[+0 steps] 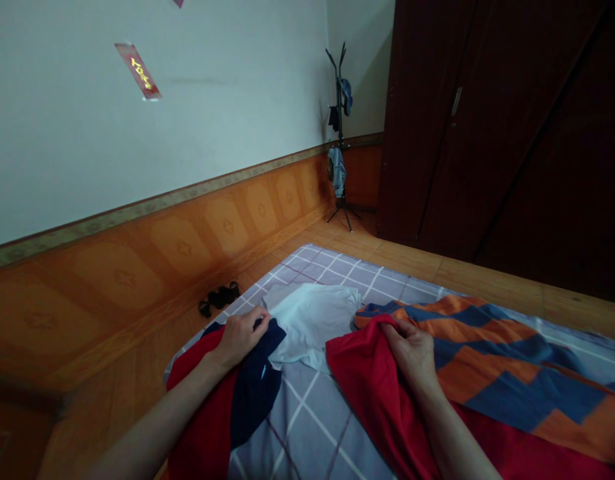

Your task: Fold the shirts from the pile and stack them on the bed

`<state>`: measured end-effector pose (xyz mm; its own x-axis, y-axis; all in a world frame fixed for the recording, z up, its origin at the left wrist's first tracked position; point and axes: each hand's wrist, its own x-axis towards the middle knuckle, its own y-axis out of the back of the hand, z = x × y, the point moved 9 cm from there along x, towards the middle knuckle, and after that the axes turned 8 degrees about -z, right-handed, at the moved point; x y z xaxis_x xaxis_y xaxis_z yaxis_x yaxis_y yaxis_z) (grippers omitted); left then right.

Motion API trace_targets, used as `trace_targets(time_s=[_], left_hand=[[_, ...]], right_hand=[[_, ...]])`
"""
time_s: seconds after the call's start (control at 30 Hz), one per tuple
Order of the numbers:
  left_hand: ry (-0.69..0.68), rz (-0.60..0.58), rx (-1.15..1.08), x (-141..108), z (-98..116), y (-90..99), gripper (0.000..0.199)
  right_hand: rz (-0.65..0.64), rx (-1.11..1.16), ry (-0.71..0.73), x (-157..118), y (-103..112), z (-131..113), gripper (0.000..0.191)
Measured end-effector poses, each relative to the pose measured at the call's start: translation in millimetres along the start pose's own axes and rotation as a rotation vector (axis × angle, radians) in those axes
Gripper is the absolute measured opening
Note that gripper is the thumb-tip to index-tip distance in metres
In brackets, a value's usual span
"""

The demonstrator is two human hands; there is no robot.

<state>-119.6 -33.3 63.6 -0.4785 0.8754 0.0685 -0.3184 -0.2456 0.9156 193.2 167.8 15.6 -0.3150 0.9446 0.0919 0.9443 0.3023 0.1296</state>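
My left hand (pixel 243 337) grips the edge of a red and navy garment (pixel 227 400) lying on the left side of a grey checked bed sheet (pixel 307 413). My right hand (pixel 410 347) pinches a fold of a red garment (pixel 367 380) that spreads toward me. A pale blue-white shirt (pixel 312 320) lies between the two hands, a little farther away. An orange and blue patterned cloth (pixel 487 353) covers the sheet to the right of my right hand.
Dark sandals (pixel 218 298) sit on the orange tiled floor beside the bed's left edge. A black coat stand (pixel 340 140) with hanging clothes is in the far corner. A dark wooden wardrobe (pixel 507 127) fills the right wall.
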Motion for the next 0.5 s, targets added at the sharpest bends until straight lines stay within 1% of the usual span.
trace_targets(time_s=[0.07,0.1,0.17,0.27,0.37,0.43,0.5], left_hand=[[-0.06,-0.046,-0.025,-6.3,13.5,-4.6,0.022],[-0.065,-0.058,-0.037,-7.0,15.1,-7.1,0.022],[-0.036,-0.067,-0.058,-4.8,9.8,-12.5,0.023],[0.015,-0.08,-0.1,-0.4,-4.3,-21.4,0.026],[0.069,-0.069,-0.15,-1.2,-14.3,-26.3,0.031],[0.102,-0.057,-0.202,-3.4,-16.3,-29.7,0.029],[0.121,-0.068,-0.289,-5.1,-14.0,-34.5,0.026]], right_hand=[[-0.007,-0.003,-0.004,-0.6,-0.6,-0.5,0.029],[-0.01,-0.005,-0.005,-0.9,-0.8,-0.4,0.028],[-0.016,-0.008,-0.009,-1.2,-1.2,0.5,0.029],[-0.023,-0.002,-0.014,-1.0,-1.3,2.5,0.03],[-0.028,0.012,-0.015,-0.3,-0.8,3.5,0.03],[-0.033,0.024,-0.016,-0.2,-0.9,4.7,0.03],[-0.039,0.035,-0.016,-0.8,-2.5,7.0,0.029]])
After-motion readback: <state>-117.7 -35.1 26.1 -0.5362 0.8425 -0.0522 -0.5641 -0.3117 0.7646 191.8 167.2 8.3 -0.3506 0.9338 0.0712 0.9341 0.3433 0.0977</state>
